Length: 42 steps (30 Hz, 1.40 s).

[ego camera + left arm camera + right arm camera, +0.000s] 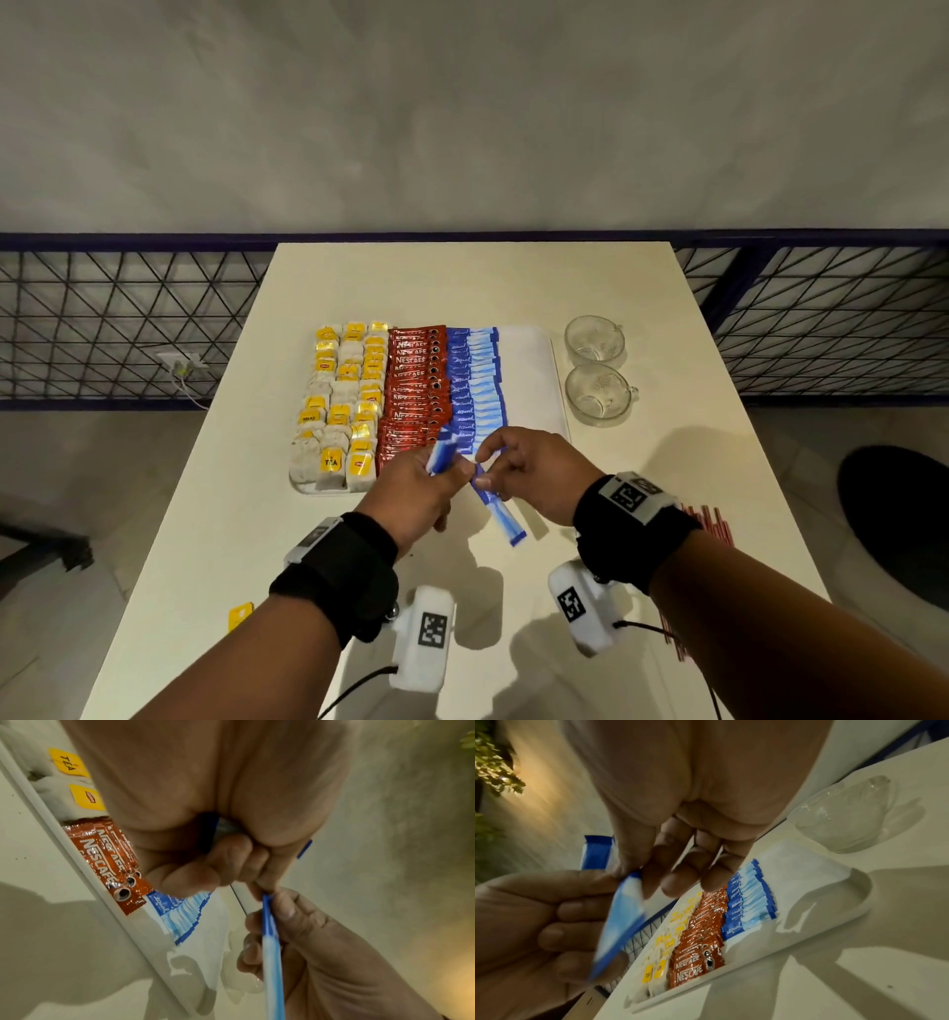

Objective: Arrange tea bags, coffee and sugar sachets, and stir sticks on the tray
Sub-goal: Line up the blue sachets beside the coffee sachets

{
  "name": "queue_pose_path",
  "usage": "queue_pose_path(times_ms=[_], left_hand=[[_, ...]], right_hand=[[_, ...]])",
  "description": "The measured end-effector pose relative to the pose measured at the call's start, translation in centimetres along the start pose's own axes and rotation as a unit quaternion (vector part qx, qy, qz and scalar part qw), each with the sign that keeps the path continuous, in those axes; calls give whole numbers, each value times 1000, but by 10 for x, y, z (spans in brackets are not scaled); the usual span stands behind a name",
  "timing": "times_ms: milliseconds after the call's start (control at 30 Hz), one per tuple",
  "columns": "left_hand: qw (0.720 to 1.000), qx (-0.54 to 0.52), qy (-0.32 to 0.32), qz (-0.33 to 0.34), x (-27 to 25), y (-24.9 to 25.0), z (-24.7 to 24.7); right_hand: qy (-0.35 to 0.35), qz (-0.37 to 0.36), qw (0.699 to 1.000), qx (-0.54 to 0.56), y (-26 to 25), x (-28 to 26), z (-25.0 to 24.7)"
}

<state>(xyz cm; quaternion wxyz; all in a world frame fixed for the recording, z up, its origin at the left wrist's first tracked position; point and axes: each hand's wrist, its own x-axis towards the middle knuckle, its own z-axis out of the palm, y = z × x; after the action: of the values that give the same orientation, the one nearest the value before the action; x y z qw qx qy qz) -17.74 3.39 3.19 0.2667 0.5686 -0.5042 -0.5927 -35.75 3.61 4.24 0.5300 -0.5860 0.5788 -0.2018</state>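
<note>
While both hands (464, 475) pinch it, sugar sachet (500, 511) slants tray-ward lengthwise.

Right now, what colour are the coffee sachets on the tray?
Red with white lettering; the coffee sachets show best in the head view, between the tea bags and blue sachets.

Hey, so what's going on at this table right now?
A person is filling a white tray with drink supplies. Tea bags, red coffee sachets and blue sugar sachets already lie in columns; the tray's right part is bare. The left hand grips a bunch of blue sachets, and the right hand pinches one blue sachet above the tray's near edge. Red stir sticks lie on the table, near two glass cups.
</note>
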Motion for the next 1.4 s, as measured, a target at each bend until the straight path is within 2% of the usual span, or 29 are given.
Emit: queue_pose_path(times_ms=[67, 233, 333, 467, 767, 967, 1400], left_hand=[[998, -36, 55, 3, 1, -5, 1], [992, -40, 117, -12, 1, -20, -5], [982, -9, 182, -48, 7, -38, -39], [967, 14, 240, -90, 10, -61, -87], [961, 45, 248, -114, 13, -83, -125], [962, 23, 247, -112, 14, -84, -126], [962, 9, 248, -114, 14, -85, -122]], right_hand=[[12, 2, 999, -31, 1, 1, 1], [47, 4, 988, -150, 12, 20, -3], [65, 19, 965, -253, 28, 43, -11], [32, 56, 945, -321, 42, 69, -8], [21, 46, 941, -335, 40, 103, 13], [-10, 75, 929, -362, 40, 112, 15], [-12, 62, 909, -411, 45, 115, 18]])
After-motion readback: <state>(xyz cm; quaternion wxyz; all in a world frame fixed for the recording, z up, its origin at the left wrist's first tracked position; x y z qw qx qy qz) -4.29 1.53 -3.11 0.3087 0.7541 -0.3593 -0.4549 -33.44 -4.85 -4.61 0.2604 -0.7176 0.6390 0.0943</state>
